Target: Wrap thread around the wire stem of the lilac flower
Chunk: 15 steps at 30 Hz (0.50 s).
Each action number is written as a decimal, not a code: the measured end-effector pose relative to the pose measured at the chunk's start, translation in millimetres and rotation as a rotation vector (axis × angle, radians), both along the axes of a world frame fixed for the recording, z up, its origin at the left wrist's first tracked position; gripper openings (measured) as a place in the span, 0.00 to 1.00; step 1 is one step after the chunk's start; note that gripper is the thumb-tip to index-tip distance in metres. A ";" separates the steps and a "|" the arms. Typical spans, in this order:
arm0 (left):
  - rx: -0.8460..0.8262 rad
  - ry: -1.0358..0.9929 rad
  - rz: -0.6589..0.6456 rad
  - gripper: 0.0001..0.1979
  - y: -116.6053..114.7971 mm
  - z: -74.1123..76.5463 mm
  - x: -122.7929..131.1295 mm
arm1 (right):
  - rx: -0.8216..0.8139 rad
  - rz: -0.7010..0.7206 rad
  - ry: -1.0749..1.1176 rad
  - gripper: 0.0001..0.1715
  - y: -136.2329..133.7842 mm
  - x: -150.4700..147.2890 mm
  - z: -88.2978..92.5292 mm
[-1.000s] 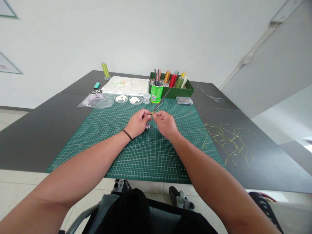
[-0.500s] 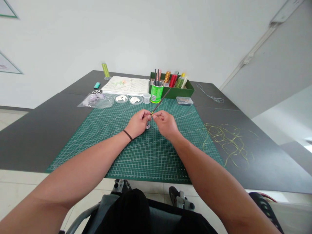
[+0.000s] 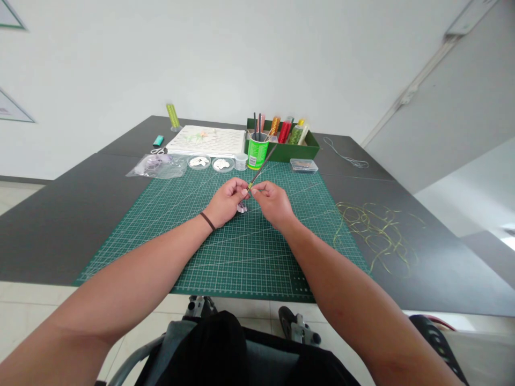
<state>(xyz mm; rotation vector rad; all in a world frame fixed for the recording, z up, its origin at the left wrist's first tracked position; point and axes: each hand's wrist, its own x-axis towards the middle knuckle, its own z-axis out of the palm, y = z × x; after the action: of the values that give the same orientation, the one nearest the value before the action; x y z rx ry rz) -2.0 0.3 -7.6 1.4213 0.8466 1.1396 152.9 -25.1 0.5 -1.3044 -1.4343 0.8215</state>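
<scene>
My left hand [image 3: 227,202] is closed in a pinch on a thin dark stick [image 3: 264,165] that slants up to the right. A band of yellow-green thread [image 3: 250,186] is wound on the stick just at my fingertips. Below the left fingers, at the stick's lower end, a small pale purple piece [image 3: 242,207] shows, partly hidden. My right hand [image 3: 273,203] is pinched closed right beside the wound band, with the thread at its fingertips. Both hands are above the green cutting mat [image 3: 241,257].
A loose tangle of yellow-green thread [image 3: 376,230] lies to the right. Beyond the hands stand a green can [image 3: 257,153] with sticks, a dark green box [image 3: 292,153] of thread spools, dishes of white pieces [image 3: 222,164], a plastic bag [image 3: 156,166], scissors [image 3: 159,151] and a clear case [image 3: 303,165].
The stick has turned slightly between my fingers, and the pale purple piece below has shifted a little. Both hands stay in nearly the same place. The whole view has moved slightly.
</scene>
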 end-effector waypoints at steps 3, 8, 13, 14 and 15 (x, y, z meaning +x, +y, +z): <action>-0.018 -0.023 0.011 0.03 -0.7 1.9 0.6 | -0.008 0.017 -0.002 0.10 0.8 -0.3 -1.5; -0.073 -0.078 0.019 0.05 -0.7 4.7 1.6 | 0.018 0.061 0.021 0.10 1.6 1.7 -2.5; -0.118 -0.141 0.005 0.05 0.4 5.5 1.3 | 0.100 0.041 0.007 0.15 2.9 6.4 -0.2; -0.124 -0.152 0.005 0.06 0.7 5.6 1.3 | 0.112 0.039 -0.004 0.14 3.4 6.9 -0.2; -0.130 -0.162 0.008 0.06 0.9 5.8 1.2 | 0.115 0.040 -0.019 0.14 4.1 7.3 -0.6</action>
<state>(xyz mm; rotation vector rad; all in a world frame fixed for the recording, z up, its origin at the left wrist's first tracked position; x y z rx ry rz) -0.7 1.2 -1.9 1.2037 0.7975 1.1678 160.2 -21.0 -0.1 -1.2027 -1.5042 0.7431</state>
